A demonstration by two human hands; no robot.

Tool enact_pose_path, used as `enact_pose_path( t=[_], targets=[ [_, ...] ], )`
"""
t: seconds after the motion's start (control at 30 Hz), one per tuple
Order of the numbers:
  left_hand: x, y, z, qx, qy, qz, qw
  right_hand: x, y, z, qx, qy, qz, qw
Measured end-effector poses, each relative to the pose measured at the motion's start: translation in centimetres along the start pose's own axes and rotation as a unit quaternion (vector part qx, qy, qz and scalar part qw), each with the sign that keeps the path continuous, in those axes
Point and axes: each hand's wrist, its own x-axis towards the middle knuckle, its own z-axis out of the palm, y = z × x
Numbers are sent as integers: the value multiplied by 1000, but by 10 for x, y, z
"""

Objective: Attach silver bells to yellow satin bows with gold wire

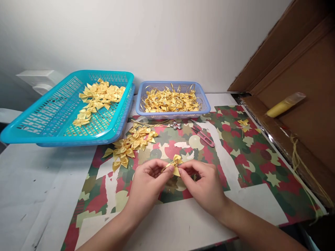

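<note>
Between my two hands is a yellow ribbon bow (177, 171) with a looped gold cord on it. My left hand (150, 179) pinches the bow and the cord loop from the left. From the other side, the thumb and forefinger of my right hand (202, 183) close on the bow near its middle. Just beyond my left hand lies a loose pile of yellow bows (131, 144). Gold cords (154, 123) and a small cluster of silver bells (176, 125) rest farther back, near pink-handled thread snips (204, 136).
A turquoise basket (28, 123) with yellow bows stands at left, stacked on a blue one. A lavender basket (206, 104) at the back holds bows with gold cords. Cardboard (300, 69) rises on the right, with a yellow tube (285, 104) sticking out. A patterned sheet (251, 170) covers the table.
</note>
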Motion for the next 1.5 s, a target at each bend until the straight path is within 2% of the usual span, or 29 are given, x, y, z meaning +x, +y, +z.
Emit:
enact_pose_path(
  t=[0.23, 0.43, 0.9, 1.1, 1.23, 1.33, 1.4, 1.5],
  targets=[
    [-2, 2, 0, 12, 6, 5, 1000, 0, -1, -1, 32, -21, 53, 998],
    [-2, 3, 1, 13, 4, 3, 1000, 0, -1, -2, 35, -25, 65, 997],
    [-2, 3, -1, 54, -11, 54, 997, -1, 1, 0, 85, -23, 84, 993],
    [-2, 4, -6, 171, -19, 125, 977, -2, 3, 1, 81, -31, 92, 992],
    [-2, 3, -10, 277, -12, 243, 929, -2, 3, 0, 85, -38, 94, 991],
    [-1, 4, -11, 311, -10, 310, 898, -2, 3, 0, 82, -41, 95, 991],
    [0, 5, -11, 306, -15, 319, 897, -2, 3, 1, 77, -42, 93, 992],
    [1, 8, -10, 262, -30, 265, 928, -1, 3, 1, 75, -40, 93, 992]
  ],
)
